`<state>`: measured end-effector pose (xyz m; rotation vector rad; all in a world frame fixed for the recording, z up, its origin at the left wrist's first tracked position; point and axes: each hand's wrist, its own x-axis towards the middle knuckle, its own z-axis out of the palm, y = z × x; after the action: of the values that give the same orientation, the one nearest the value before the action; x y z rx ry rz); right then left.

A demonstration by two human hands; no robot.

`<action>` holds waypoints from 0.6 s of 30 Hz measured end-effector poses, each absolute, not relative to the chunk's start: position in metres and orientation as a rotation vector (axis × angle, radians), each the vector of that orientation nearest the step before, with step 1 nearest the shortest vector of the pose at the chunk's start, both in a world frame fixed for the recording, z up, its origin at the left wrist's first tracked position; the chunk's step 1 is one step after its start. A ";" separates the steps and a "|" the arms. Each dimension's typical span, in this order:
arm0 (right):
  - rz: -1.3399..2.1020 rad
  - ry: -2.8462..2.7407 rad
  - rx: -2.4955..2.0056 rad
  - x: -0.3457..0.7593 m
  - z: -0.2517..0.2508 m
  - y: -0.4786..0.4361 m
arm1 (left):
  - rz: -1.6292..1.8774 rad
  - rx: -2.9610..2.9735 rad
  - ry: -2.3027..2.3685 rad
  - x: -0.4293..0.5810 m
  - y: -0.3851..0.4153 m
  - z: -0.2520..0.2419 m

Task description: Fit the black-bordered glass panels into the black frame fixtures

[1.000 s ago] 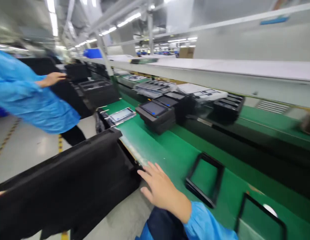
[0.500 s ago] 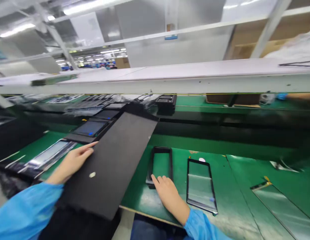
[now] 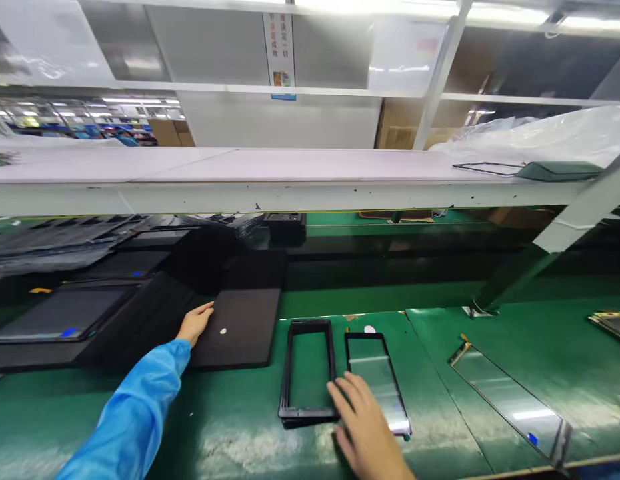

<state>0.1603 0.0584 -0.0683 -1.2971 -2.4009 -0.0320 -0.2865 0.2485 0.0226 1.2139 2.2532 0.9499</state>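
Note:
My left hand (image 3: 195,323), in a blue sleeve, rests with fingers stretched flat on a black foam sheet (image 3: 240,330) lying on the green bench mat (image 3: 430,400). My right hand (image 3: 363,420) lies open at the near end of a black rectangular frame (image 3: 308,371), fingertips touching its corner and the lower end of a glass panel (image 3: 377,380) right beside the frame. Neither hand grips anything.
Stacked black trays with screens (image 3: 65,320) fill the left. A second long glass panel (image 3: 510,400) lies at the right, another part (image 3: 613,323) at the far right edge. A white shelf (image 3: 290,177) runs overhead, a slanted metal strut (image 3: 550,253) on the right.
The view swung right and levelled. The black sheet went from tilted in my left hand to lying flat on the bench. My right hand slid from the frame toward the glass panel.

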 end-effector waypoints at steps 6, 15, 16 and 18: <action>-0.131 -2.507 -1.384 0.256 -0.110 0.005 | 1.014 1.513 2.050 -0.236 0.227 0.023; -0.311 -2.282 -1.385 0.268 -0.108 -0.062 | 0.709 1.587 1.169 -0.034 0.125 -0.006; -0.289 -2.256 -1.376 0.270 -0.103 -0.064 | 0.675 1.489 1.108 -0.021 0.116 -0.009; -0.260 -2.234 -1.347 0.273 -0.096 -0.068 | 0.648 1.262 1.017 -0.007 0.105 -0.012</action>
<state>0.2730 -0.0676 -0.0955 -1.3468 -2.2343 -0.2597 -0.0066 0.1047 -0.0121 1.2625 1.0172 0.6482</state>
